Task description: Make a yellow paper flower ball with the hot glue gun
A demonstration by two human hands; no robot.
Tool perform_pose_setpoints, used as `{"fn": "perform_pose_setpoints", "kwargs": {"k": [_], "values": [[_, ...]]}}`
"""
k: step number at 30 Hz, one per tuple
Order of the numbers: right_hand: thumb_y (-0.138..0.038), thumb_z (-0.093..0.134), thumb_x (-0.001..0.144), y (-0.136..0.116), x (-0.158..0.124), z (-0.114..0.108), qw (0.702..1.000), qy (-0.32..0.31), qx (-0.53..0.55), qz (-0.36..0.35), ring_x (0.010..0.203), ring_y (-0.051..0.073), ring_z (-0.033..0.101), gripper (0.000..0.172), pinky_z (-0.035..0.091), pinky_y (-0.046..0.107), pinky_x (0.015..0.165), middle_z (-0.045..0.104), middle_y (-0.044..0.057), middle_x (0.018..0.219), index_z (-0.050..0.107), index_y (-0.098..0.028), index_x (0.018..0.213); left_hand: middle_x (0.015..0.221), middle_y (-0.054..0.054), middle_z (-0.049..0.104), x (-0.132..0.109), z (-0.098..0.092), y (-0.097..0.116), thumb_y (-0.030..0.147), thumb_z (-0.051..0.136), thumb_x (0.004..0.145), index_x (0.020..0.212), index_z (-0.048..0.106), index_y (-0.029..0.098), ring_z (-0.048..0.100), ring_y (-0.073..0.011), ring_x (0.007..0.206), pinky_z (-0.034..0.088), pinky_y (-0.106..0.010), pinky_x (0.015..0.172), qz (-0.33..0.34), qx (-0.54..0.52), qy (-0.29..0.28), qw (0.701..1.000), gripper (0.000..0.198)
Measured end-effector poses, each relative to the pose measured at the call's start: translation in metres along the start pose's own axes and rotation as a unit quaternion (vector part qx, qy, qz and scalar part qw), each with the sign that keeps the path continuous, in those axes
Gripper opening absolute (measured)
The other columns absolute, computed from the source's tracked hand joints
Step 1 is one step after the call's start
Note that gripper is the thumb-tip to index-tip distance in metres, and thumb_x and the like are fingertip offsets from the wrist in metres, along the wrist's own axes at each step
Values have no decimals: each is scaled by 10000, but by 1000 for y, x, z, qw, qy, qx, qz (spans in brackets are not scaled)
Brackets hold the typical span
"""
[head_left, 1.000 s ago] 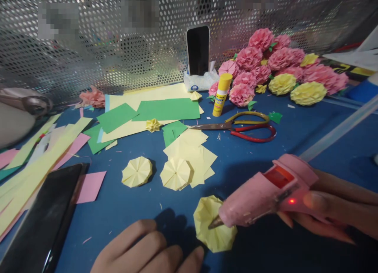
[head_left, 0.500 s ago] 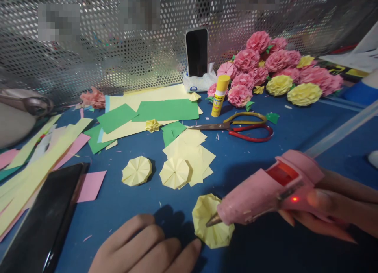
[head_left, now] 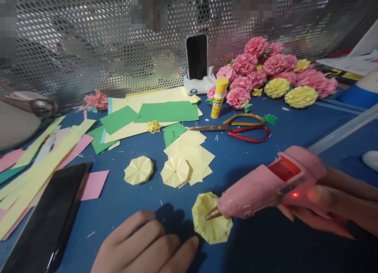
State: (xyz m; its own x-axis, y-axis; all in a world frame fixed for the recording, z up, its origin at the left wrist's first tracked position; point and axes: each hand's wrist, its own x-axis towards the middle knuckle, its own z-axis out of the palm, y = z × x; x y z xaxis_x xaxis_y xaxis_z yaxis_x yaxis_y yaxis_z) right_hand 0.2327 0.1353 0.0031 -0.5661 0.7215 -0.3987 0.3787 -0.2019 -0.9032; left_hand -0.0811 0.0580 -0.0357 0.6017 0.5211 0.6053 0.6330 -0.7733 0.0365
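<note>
My right hand (head_left: 327, 198) grips a pink hot glue gun (head_left: 254, 192) with a lit red light and a clear glue stick in its back. Its metal nozzle points down into the middle of a pleated yellow paper rosette (head_left: 220, 229); whether it touches the paper I cannot tell. Just left of that rosette, my left hand (head_left: 144, 245) rests with curled fingers and one fingertip near the paper's edge. The inside of that hand is hidden. Two more pleated rosettes, one at left (head_left: 138, 170) and one (head_left: 175, 172) beside square yellow sheets (head_left: 201, 159), lie farther back.
Scissors (head_left: 233, 127) and an upright glue stick (head_left: 219, 98) stand in mid-table. Pink and yellow paper flowers (head_left: 245, 64) are heaped behind. A phone (head_left: 197, 56) leans near the perforated metal screen (head_left: 97, 60). Another phone (head_left: 44, 218), paper strips (head_left: 47, 163) and green sheets (head_left: 168, 111) occupy the left.
The glue gun's nozzle has shifted slightly away from me over the yellow rosette. My left hand stays curled beside it. The view has moved a little.
</note>
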Motion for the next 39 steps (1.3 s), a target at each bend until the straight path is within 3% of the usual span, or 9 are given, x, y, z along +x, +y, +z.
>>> {"fn": "perform_pose_setpoints", "kwargs": {"k": [4,9,21,34,39], "values": [[-835,487,755,-5,1,5,999,23,-29,29,462,118,331,676,327,289,543,395,-36,465,696,-196,833,637,28,674,-1,0,2,116,451,977,955,696,166,601,-135,531,476,-325,616,-2,1,4,1000,252],[-871,468,722,-7,0,8,996,56,-63,40,471,133,328,712,341,299,543,400,-27,466,695,-203,816,622,31,661,-2,0,2,130,480,970,926,696,172,586,-128,532,475,-315,615,-2,10,10,1000,224],[-856,476,717,-2,-2,13,982,149,-110,40,500,172,411,664,381,318,514,420,-7,476,683,-228,770,695,-17,699,-2,-6,1,227,404,1018,1058,691,140,611,-141,574,503,-328,644,5,-18,-18,1000,302],[-838,467,743,-3,-5,11,978,162,-126,35,503,162,415,650,414,319,535,425,-13,497,667,-222,792,762,-45,719,3,-5,1,223,391,1017,1066,691,122,629,-144,643,502,-296,645,-9,-18,-19,1000,320],[-822,498,752,-2,-9,8,977,180,-118,-1,491,172,428,603,389,322,493,436,-7,477,649,-239,767,781,-54,714,3,-7,2,228,399,1011,1070,691,121,622,-155,654,497,-298,637,-15,-29,-20,999,316]]}}
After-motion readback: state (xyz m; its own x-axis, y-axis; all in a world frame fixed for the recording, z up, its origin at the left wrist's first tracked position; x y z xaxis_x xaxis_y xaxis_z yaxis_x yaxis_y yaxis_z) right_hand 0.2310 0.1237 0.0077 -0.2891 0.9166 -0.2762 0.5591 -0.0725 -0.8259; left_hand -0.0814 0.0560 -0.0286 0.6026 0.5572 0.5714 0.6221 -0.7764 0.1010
